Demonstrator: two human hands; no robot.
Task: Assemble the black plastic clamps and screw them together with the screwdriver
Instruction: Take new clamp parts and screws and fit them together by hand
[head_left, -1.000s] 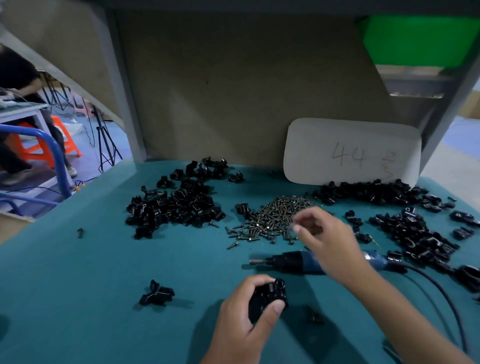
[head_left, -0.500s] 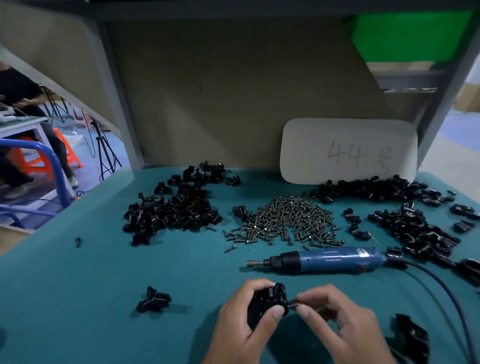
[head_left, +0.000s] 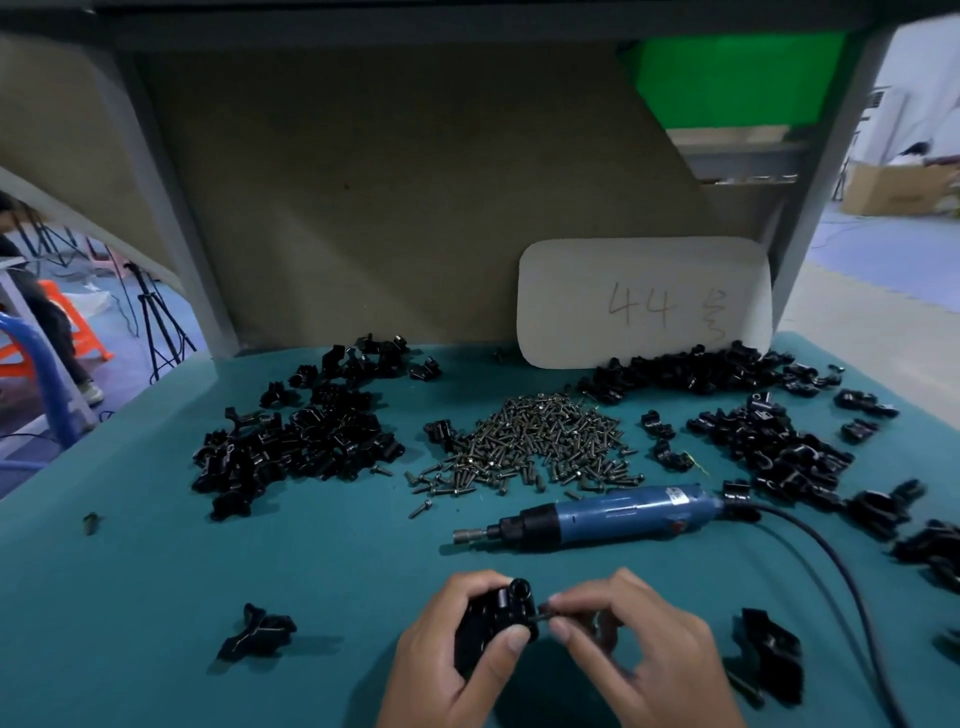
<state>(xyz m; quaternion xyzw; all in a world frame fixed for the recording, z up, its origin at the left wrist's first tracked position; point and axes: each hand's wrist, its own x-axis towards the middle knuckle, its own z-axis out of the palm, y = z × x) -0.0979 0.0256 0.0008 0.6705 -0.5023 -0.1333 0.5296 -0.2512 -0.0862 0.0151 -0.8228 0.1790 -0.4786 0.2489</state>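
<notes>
Left hand (head_left: 457, 649) grips black clamp (head_left: 493, 623). Right hand (head_left: 639, 649) pinches a screw (head_left: 540, 618) against it. Screwdriver (head_left: 608, 514) lies on worktop (head_left: 260, 561).

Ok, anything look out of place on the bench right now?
Only strays: one small piece lies alone near the table's left edge, far from the screw pile, and a few loose screws have scattered from it. Nothing looks damaged.

A black plastic clamp (head_left: 496, 626), held above the counter's near edge, meets a small screw (head_left: 542, 618) at its right side, while the blue corded screwdriver (head_left: 605, 515) lies flat beyond it, tip pointing left.
</notes>
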